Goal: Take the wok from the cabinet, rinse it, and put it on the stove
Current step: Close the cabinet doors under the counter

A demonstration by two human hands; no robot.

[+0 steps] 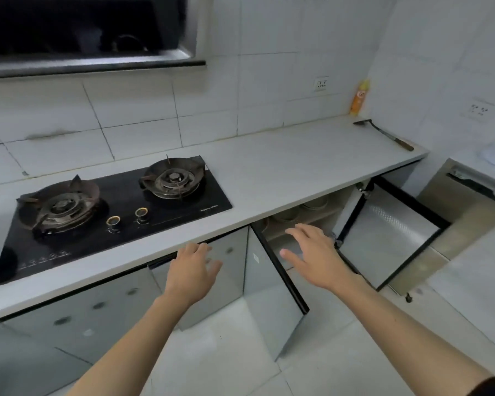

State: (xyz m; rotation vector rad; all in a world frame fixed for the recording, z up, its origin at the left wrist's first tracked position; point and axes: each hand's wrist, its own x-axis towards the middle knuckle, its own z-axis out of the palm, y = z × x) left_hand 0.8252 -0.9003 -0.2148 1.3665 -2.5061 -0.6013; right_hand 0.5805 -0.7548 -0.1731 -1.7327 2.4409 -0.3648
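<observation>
So you are reaching with both hands toward the open cabinet (303,221); your left hand (193,271) and right hand (316,255) are spread and holding nothing; the wok is not showing, only bowls (300,210) on the shelf; next you are likely needing to crouch and look inside; the stove (109,210) is sitting bare.

Two burners (60,205), two knobs (113,222), two open cabinet doors (389,235), one spatula (383,133)

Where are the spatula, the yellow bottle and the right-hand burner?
spatula (383,133): head view, on its handle.
yellow bottle (359,98): head view, on its body.
right-hand burner (172,177): head view, on its centre cap.
</observation>
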